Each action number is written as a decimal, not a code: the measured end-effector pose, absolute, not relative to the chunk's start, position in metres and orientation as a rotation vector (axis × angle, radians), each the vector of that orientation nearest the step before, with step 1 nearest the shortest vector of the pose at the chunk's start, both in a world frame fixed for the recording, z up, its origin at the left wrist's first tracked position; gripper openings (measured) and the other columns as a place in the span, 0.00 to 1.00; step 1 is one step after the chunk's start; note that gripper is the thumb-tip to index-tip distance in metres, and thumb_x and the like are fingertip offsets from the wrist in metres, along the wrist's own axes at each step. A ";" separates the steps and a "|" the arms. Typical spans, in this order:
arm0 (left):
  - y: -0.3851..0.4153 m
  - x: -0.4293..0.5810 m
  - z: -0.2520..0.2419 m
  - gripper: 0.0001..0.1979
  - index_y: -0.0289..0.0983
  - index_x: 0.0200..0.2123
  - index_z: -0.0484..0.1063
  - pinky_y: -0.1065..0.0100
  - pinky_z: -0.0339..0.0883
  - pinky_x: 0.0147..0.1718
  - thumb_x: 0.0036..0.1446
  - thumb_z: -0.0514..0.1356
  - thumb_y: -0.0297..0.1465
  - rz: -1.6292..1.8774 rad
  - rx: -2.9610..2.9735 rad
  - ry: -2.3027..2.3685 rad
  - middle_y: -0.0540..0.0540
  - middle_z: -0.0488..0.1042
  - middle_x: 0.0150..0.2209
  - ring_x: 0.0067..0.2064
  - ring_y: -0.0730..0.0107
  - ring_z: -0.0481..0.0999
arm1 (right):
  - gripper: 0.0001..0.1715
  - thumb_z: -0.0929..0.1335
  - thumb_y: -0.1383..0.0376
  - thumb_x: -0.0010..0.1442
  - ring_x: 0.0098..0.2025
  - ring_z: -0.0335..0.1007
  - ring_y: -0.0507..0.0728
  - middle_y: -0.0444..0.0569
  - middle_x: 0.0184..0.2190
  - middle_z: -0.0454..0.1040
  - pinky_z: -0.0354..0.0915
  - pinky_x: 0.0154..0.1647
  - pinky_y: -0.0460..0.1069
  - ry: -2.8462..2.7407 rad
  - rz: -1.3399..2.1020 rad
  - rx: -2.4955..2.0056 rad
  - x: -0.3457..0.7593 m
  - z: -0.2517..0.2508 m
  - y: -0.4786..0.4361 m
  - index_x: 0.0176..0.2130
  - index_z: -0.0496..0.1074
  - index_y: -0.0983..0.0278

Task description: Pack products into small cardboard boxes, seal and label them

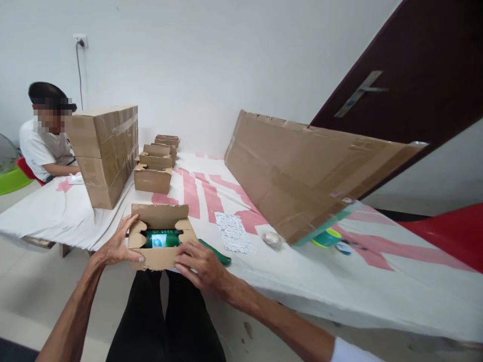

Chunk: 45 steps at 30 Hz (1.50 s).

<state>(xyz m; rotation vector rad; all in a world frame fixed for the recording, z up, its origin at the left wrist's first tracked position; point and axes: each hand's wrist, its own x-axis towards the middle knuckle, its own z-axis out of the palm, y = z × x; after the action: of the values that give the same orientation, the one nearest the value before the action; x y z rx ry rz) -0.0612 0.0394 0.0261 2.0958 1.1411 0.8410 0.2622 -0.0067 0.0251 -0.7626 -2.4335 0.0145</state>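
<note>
An open cardboard box (154, 259) sits at the table's near edge, its back flap raised. Inside lies a green item with a white and blue label (162, 239); its kind is unclear. My left hand (117, 245) grips the box's left side, thumb along the front and fingers around the side wall. My right hand (199, 264) is closed over the front right corner, its fingers bent against the cardboard. Just right of the box, a long green object (217, 253) is partly hidden by my right hand and the box.
Several open small boxes (153, 180) stand behind, beside a stack of closed cartons (107, 156). A large cardboard sheet (287, 176) leans at right. A printed sheet (234, 233), a tape roll (273, 240) and a green container (326, 238) lie on the cloth. Another person (47, 146) sits at left.
</note>
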 end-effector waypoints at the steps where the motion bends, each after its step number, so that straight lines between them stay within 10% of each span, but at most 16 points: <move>1: 0.039 -0.061 0.025 0.64 0.41 0.76 0.52 0.39 0.61 0.68 0.42 0.77 0.55 0.848 2.096 1.150 0.31 0.53 0.74 0.74 0.34 0.56 | 0.08 0.68 0.69 0.71 0.47 0.74 0.59 0.51 0.42 0.78 0.72 0.49 0.54 -2.427 0.052 -0.781 0.262 0.031 0.002 0.42 0.77 0.60; 10: 0.039 -0.059 0.027 0.64 0.39 0.75 0.54 0.41 0.63 0.67 0.42 0.77 0.57 0.872 2.025 1.129 0.31 0.54 0.72 0.73 0.34 0.57 | 0.12 0.79 0.61 0.60 0.47 0.72 0.62 0.52 0.42 0.80 0.67 0.47 0.54 -2.778 0.024 -1.018 0.246 0.063 0.075 0.43 0.82 0.61; 15: 0.038 -0.057 0.026 0.64 0.38 0.75 0.53 0.39 0.52 0.73 0.42 0.76 0.58 0.900 2.043 1.111 0.31 0.54 0.72 0.74 0.35 0.55 | 0.03 0.74 0.67 0.63 0.49 0.71 0.61 0.53 0.43 0.79 0.65 0.52 0.55 -2.808 -0.188 -1.026 0.257 0.073 0.078 0.37 0.82 0.62; 23: 0.038 -0.058 0.025 0.63 0.41 0.75 0.52 0.38 0.60 0.69 0.43 0.77 0.55 0.868 2.038 1.127 0.32 0.53 0.73 0.74 0.33 0.55 | 0.08 0.70 0.71 0.64 0.53 0.72 0.67 0.59 0.37 0.80 0.64 0.57 0.58 -2.820 -0.517 -1.384 0.266 0.071 0.073 0.38 0.82 0.65; 45: 0.037 -0.057 0.020 0.67 0.40 0.76 0.50 0.36 0.45 0.74 0.41 0.77 0.59 0.892 2.070 1.081 0.31 0.48 0.75 0.77 0.33 0.49 | 0.28 0.77 0.56 0.58 0.56 0.78 0.68 0.61 0.55 0.79 0.71 0.54 0.54 -3.127 0.341 -1.306 0.229 0.062 0.100 0.55 0.76 0.65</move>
<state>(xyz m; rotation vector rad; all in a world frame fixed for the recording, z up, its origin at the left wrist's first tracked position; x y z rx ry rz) -0.0574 0.0374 0.0204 2.0695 1.0808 0.8917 0.2295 0.0996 0.0624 -1.3059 -3.1269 0.3412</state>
